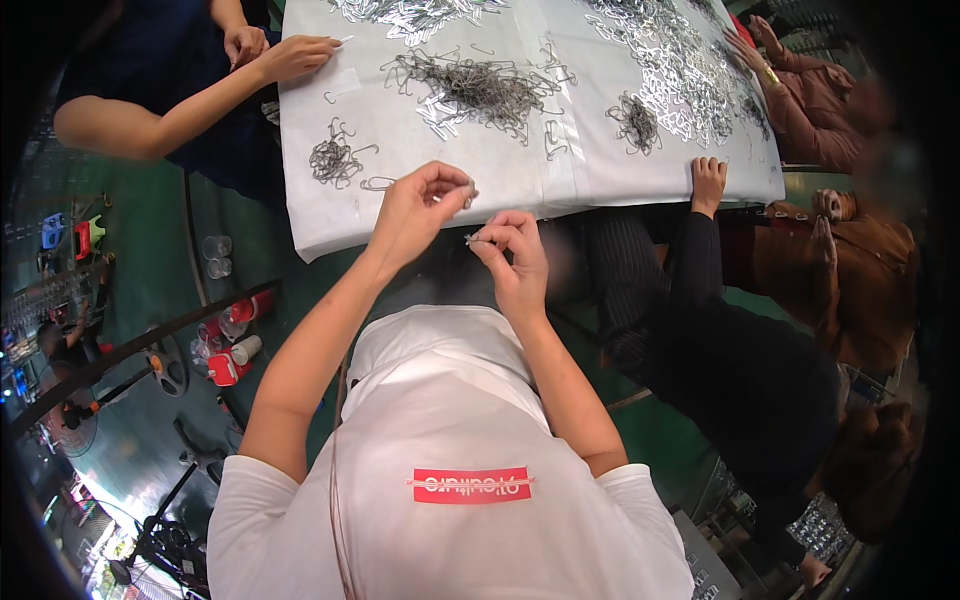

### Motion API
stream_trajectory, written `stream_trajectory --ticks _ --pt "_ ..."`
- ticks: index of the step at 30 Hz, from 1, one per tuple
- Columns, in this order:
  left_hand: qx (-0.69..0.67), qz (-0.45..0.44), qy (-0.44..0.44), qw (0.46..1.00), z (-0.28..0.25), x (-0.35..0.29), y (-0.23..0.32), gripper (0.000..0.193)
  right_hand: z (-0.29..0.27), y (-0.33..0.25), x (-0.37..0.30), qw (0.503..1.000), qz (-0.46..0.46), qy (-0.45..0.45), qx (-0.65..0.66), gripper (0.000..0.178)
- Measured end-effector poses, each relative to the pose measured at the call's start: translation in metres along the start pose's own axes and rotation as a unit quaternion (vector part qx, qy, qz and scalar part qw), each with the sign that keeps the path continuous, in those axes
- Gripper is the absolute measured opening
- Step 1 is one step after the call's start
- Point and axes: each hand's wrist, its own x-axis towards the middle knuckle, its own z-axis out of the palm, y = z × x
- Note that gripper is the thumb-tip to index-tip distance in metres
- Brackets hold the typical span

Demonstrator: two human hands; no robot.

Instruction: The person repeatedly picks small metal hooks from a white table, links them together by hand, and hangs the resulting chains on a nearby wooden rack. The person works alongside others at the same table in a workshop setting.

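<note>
Head view looks down on a person in a white T-shirt working at the near edge of a desk [300, 225] covered in white sheeting. The left hand [420, 205] is raised just over that edge, thumb and fingers pinched together on a small bent wire clip [468, 192]. The right hand [512, 250] sits just beside it, slightly lower and off the desk edge, fingertips closed in a pinch on another small wire piece [472, 238], probably the same kind, too small to tell for sure. Both grips are tight fingertip pinches, nothing else in the palms.

The clips look like thin steel wire: very light, stiff but springy, smooth and a bit slippery, ends likely pokey. They tangle readily, judging by the heap of wire clips [475, 88] in the desk middle and a smaller bunch [333, 160] near the left edge. Best taken by a straight run of wire between thumb and forefinger, not by the hooked end.

Other people's hands rest on the desk: one at the far left [295, 55], one at the right edge [708, 180].
</note>
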Motion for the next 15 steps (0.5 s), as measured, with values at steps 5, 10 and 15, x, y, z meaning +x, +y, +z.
stream_trajectory --ticks 5,10,15 --pt "-0.056 0.027 0.003 0.998 0.009 -0.029 0.016 0.013 -0.001 -0.005 0.000 0.999 0.036 -0.002 0.004 0.006" --pt "-0.021 0.064 0.001 0.998 0.009 -0.036 0.015 0.012 0.000 -0.007 -0.002 0.999 0.032 0.000 0.010 0.006" --pt "0.018 0.090 -0.007 0.996 0.007 -0.040 0.018 0.011 -0.001 -0.002 -0.001 0.999 0.017 0.000 -0.034 0.008"
